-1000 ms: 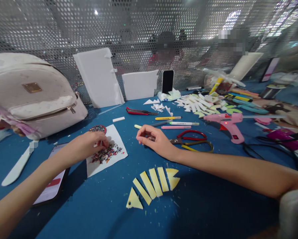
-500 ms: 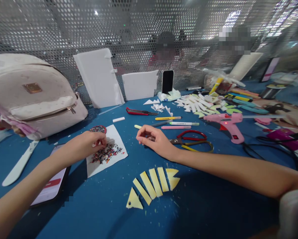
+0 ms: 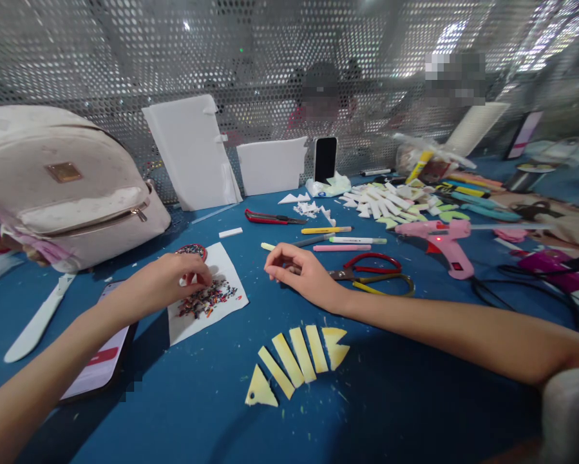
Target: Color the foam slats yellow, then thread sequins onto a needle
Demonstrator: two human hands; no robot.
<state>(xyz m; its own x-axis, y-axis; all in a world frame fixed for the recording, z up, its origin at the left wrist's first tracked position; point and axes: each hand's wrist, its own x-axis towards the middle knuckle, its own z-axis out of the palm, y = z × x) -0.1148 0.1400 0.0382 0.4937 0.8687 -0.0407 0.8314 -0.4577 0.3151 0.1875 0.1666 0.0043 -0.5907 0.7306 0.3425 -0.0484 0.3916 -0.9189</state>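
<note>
Dark, multicoloured bits (image 3: 209, 299) litter white paper (image 3: 226, 263), their spread slanting lengthwise from near left to far right, under a curled left hand (image 3: 176, 274); right hand (image 3: 306, 276) curls nearby, either's grip unclear.

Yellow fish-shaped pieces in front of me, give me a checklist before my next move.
1. Yellow pieces laid out in a curved row: ok.
2. Colored bits gathered on the white sheet: ok, mostly near the left hand.
3. Left hand gripping a bit: cannot tell, too small to see.
4. Right hand clear of the scissors' blades: cannot tell, blades hidden.
5. Glue gun apart from both hands: ok; its red light is lit.
</note>
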